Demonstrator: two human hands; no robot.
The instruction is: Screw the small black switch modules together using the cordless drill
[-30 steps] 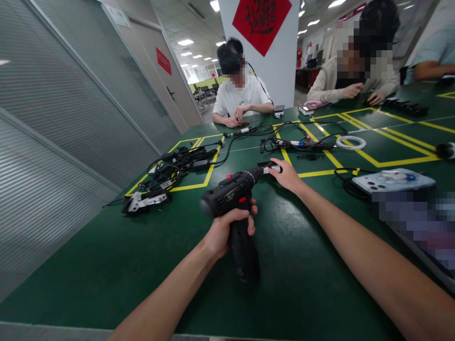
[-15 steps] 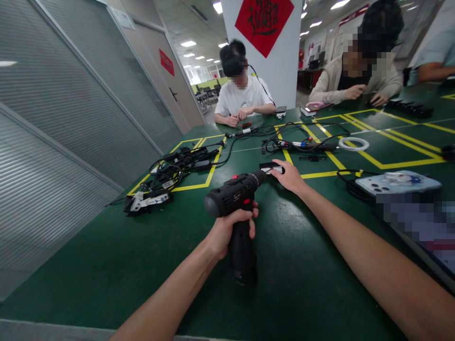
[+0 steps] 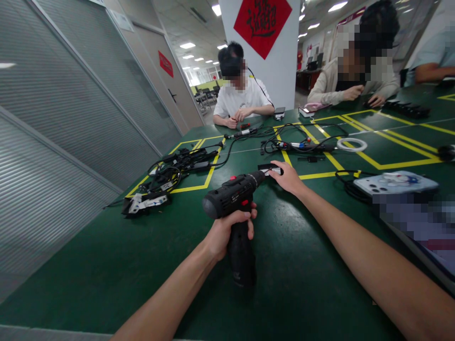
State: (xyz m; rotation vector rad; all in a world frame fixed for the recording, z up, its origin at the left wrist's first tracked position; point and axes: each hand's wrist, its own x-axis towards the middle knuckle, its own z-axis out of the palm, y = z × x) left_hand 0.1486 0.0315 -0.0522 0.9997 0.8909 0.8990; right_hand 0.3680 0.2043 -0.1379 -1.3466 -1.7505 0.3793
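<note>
Black plastic with red accents makes up the pistol-shaped power drill (image 3: pixel 232 194) that your left hand (image 3: pixel 225 232) has by the handle, thumb across the near side and fingertips coming round the far side, the grip wrapped right around it. Your right hand (image 3: pixel 287 178) pinches the right end of a small oblong black-and-white part (image 3: pixel 272 169), thumb and fingers drawn in against it, low over the dark green tabletop (image 3: pixel 106 274).

The relation that counts is the line between the two. From your left grip, the part lies ahead and to the right; the drill's long axis slants that way with its nose leading, while the part's own long axis runs roughly left to right. Your right hand is at the part; the drill's tip ends just beside it, and whether they touch I cannot tell.

As for writing, your drill's flank carries pale lettering too small to read. On the white pillar (image 3: pixel 279 83) ahead of you, a red diamond-shaped sheet (image 3: pixel 263 28) bears intertwined black brush-style Chinese characters, cut off by the top edge. A smaller red sheet (image 3: pixel 165 64) on the door (image 3: pixel 186 106) is illegible from your seat.
</note>
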